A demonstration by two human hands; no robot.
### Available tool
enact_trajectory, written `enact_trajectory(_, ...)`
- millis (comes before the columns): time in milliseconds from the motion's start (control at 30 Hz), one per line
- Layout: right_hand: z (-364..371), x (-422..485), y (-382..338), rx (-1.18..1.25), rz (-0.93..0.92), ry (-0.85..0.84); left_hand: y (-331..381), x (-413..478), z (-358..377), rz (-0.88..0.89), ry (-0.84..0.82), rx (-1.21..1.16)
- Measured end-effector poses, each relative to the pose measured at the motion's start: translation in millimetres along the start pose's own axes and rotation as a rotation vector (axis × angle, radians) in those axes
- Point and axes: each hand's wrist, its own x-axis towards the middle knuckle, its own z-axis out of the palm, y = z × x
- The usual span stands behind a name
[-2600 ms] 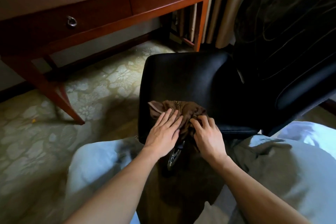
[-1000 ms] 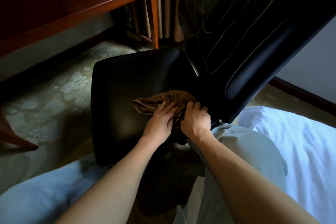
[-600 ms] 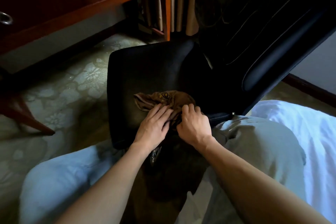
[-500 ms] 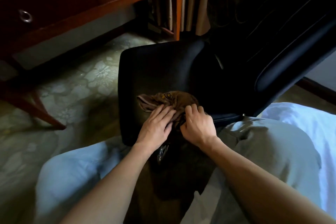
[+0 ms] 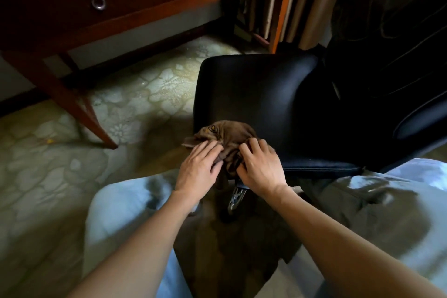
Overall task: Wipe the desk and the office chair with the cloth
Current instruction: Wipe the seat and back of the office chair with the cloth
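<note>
A crumpled brown cloth (image 5: pixel 223 134) lies on the near left corner of the black office chair's seat (image 5: pixel 254 89). My left hand (image 5: pixel 199 168) presses on the cloth's left side with fairly straight fingers. My right hand (image 5: pixel 260 167) sits on its right side, fingers curled into the fabric. Part of the cloth hangs over the seat's front edge between my hands. The chair's backrest (image 5: pixel 391 55) rises at the right. The wooden desk (image 5: pixel 135 5) with ring-pull drawers stands at the upper left.
My knees in light trousers (image 5: pixel 125 213) are on either side of the chair's front. A chrome chair base part (image 5: pixel 235 197) shows under the seat. Patterned carpet (image 5: pixel 72 152) covers the floor at left. Curtains (image 5: pixel 312 2) hang behind the desk leg.
The cloth and both hands have slid from the seat's right side, near the backrest, toward its near left corner. The view has swung left, showing more of the desk and carpet.
</note>
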Motion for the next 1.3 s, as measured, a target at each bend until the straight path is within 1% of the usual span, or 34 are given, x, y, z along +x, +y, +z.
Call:
enact_trajectory(67,1.9,5.7,-10.2,-0.015,-0.041,-0.008,-3.0,-6.6,-7.3,-0.095,-0.002,-0.023)
enact_trajectory(133,4.8,10.0,-21.2,-0.018,-0.094,-0.016,-5.8,-13.5,-15.4,-0.180,-0.052,-0.023)
enact_trajectory(200,7.1,11.8,-27.6,-0.020,-0.129,-0.029,-5.2,-16.3,-20.2,-0.235,-0.126,-0.008)
enact_trajectory(267,8.1,14.1,-35.8,-0.017,-0.157,-0.039,-8.3,-20.4,-26.5,-0.268,-0.162,-0.004)
enact_trajectory(433,7.8,10.7,-37.2,0.061,-0.167,-0.059,-10.3,-22.9,-35.2,-0.270,-0.254,0.062)
enact_trajectory(600,3.4,-3.1,-40.1,0.122,-0.120,-0.086,-2.5,-27.0,-43.3,-0.271,-0.316,0.049)
enact_trajectory(767,-0.6,-17.4,-38.5,0.159,-0.105,-0.158,7.8,-39.1,-47.8,-0.253,-0.398,0.066)
enact_trajectory(933,-5.8,-33.8,-40.7,0.209,-0.055,-0.235,17.1,-49.7,-49.1,-0.271,-0.428,0.022)
enact_trajectory(1000,-7.2,-38.2,-40.6,0.231,-0.030,-0.261,21.1,-52.8,-49.8,-0.260,-0.425,0.026)
enact_trajectory(1067,-10.8,-41.5,-38.3,0.252,-0.020,-0.241,25.6,-54.8,-51.6,-0.254,-0.387,0.014)
enact_trajectory(1133,-16.4,-41.7,-33.3,0.265,-0.016,-0.165,29.7,-51.6,-56.8,-0.239,-0.301,-0.005)
enact_trajectory(1200,-24.7,-39.6,-25.8,0.263,0.000,-0.055,32.5,-40.8,-61.9,-0.175,-0.187,0.000)
enact_trajectory(1300,-42.7,-36.0,-13.3,0.315,0.077,0.092,41.9,-19.4,-67.9,-0.105,-0.065,-0.002)
